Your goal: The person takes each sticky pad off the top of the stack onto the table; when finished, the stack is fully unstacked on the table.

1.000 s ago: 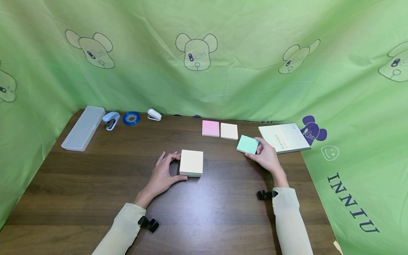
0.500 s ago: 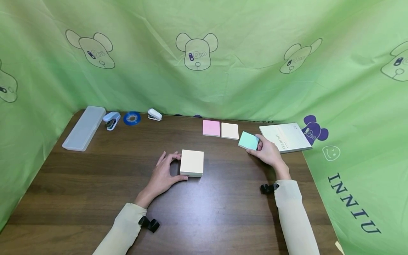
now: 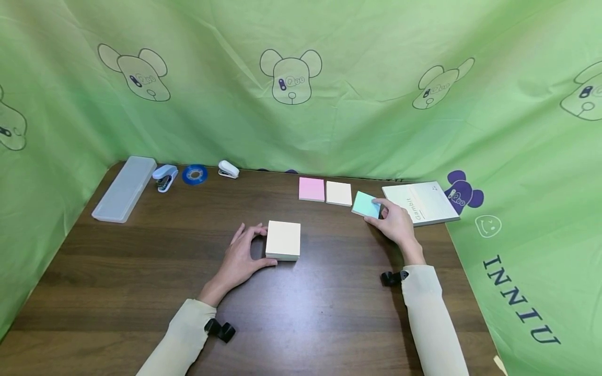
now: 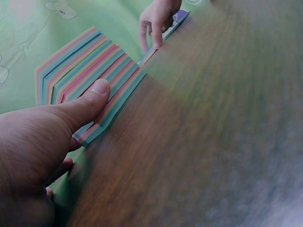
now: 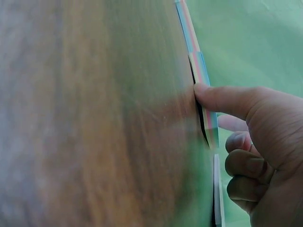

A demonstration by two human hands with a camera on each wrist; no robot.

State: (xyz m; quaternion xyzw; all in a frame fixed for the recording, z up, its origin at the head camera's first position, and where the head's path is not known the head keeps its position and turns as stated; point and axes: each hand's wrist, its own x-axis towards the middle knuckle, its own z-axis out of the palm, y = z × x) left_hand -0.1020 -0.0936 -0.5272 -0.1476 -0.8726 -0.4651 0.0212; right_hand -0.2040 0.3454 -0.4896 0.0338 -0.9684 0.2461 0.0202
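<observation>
My left hand [image 3: 241, 261] grips a thick stack of sticky notes [image 3: 283, 238] at its left side, around the middle of the table. The stack has a cream top, and striped pink, yellow, green and blue sides show in the left wrist view, with the thumb [image 4: 97, 90] against one side. Farther right, my right hand [image 3: 394, 224] pinches a thin turquoise sticky note pad [image 3: 365, 204] between thumb and index finger. In the right wrist view the thumb meets the pad's layered edge [image 5: 207, 97], low at the table surface. The other fingers of that hand are curled.
A pink pad [image 3: 311, 189] and a cream pad [image 3: 338, 193] lie left of the turquoise one; a white notebook [image 3: 420, 202] lies to its right. Along the back left are a pale case [image 3: 124, 189], a blue stapler [image 3: 164, 177], blue tape [image 3: 194, 174] and a white stapler [image 3: 228, 169].
My right hand has moved the turquoise pad slightly away from me, nearer the row of the pink and cream pads, and turned it a little. The left hand and its stack stay put.
</observation>
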